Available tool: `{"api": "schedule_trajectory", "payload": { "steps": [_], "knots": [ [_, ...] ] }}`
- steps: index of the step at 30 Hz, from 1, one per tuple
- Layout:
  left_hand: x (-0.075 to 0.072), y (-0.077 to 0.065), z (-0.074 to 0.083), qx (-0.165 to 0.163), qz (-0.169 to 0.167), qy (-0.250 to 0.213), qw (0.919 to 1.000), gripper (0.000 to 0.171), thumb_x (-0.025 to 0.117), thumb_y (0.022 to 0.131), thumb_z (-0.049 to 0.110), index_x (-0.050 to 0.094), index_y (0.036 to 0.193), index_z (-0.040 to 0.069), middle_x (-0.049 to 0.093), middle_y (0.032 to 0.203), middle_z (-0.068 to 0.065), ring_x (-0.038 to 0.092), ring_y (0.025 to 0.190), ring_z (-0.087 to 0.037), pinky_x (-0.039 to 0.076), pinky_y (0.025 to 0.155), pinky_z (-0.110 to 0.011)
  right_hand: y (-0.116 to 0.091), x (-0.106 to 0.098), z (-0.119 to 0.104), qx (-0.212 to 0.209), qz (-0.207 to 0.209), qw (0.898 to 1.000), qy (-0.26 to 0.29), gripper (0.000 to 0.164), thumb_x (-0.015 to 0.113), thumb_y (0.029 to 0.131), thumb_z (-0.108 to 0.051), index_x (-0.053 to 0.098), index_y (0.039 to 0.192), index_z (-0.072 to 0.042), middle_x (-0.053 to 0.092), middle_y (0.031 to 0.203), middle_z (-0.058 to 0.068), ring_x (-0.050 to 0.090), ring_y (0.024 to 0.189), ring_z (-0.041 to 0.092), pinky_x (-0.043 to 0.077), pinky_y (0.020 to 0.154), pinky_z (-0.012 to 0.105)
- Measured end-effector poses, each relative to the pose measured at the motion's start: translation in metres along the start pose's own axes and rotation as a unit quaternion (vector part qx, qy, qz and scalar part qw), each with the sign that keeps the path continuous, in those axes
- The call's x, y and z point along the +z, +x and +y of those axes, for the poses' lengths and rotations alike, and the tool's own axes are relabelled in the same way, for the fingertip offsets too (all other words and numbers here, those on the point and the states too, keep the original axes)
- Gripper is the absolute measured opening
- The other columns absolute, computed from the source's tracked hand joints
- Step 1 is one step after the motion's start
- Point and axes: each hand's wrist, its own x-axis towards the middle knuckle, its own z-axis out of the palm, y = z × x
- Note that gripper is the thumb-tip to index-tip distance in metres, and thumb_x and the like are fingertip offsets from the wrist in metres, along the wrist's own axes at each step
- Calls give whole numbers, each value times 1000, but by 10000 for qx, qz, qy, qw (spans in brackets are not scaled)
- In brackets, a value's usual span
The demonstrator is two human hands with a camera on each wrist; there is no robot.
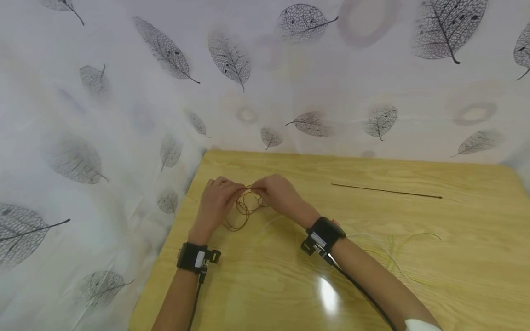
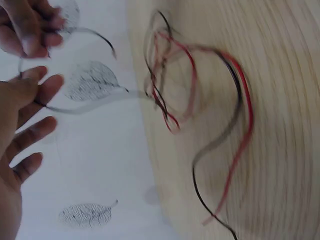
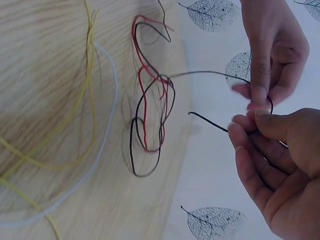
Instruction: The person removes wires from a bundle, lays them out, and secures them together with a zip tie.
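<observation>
A thin black wire (image 3: 210, 73) rises from a loose tangle and runs up to both hands. My left hand (image 1: 217, 202) pinches it between thumb and finger, and it bends across from there to my right hand (image 1: 281, 195). The right thumb and fingertips pinch the wire close by, its short free end (image 3: 210, 122) poking out past them. Both hands are nearly fingertip to fingertip over the table's far left part. Below them the tangle joins the black wire with a red wire (image 2: 248, 102) in several loops.
Yellow wires (image 3: 90, 95) and a white wire (image 3: 114, 80) lie curved on the wooden table (image 1: 265, 294), partly under the right forearm. A straight dark strand (image 1: 385, 191) lies farther back at the right. Leaf-patterned cloth (image 1: 265, 105) hangs behind and at the left.
</observation>
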Motion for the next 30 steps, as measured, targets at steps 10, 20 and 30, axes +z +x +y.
{"api": "schedule_trajectory", "payload": {
  "steps": [10,20,30],
  "knots": [
    [-16,-11,-23,-45,383,-273,9989,24,80,87,7,80,111,11,76,88,-2,59,87,-24,42,72,-38,-19,-23,16,86,389,9975,-578,14,72,98,-16,80,107,-11,78,101,4,74,93,22,58,86,37],
    [-25,-22,-46,-328,593,75,9977,26,81,85,7,81,109,15,77,94,-4,60,87,-26,39,73,-41,-47,-59,43,298,738,9928,-891,14,73,96,-14,81,107,-9,77,89,4,73,81,23,59,77,41],
    [-33,-30,-65,-638,791,184,9947,30,82,83,-1,81,109,14,78,96,-7,59,86,-28,36,71,-39,-93,-101,70,577,893,9906,-862,17,72,96,-7,78,111,-4,78,98,11,74,84,28,59,75,46]
  ]
}}
